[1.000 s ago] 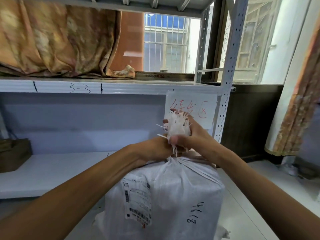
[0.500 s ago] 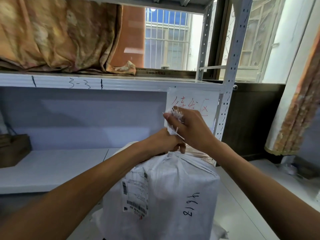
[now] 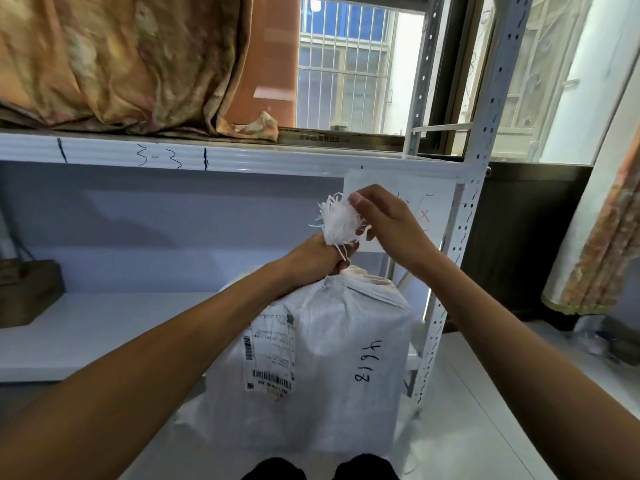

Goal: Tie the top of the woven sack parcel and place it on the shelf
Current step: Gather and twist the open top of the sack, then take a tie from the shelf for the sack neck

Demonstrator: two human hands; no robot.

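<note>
left hand (image 3: 317, 256): your fist clamped tight, forearm reaching up from lower left | right hand (image 3: 388, 221): raised just above-right of it, thumb and fingertips pinched, wrist bent down

Orange-brown floral cloth bundle (image 3: 114, 60) fills the upper tier in front of me, one corner drooping beside the barred window (image 3: 341, 60). White paper sign with red handwriting (image 3: 429, 209) hangs off the perforated white steel upright (image 3: 485, 133). Dark wooden box (image 3: 27, 291) far left. Patterned curtain (image 3: 602, 244) hangs at right.
</note>
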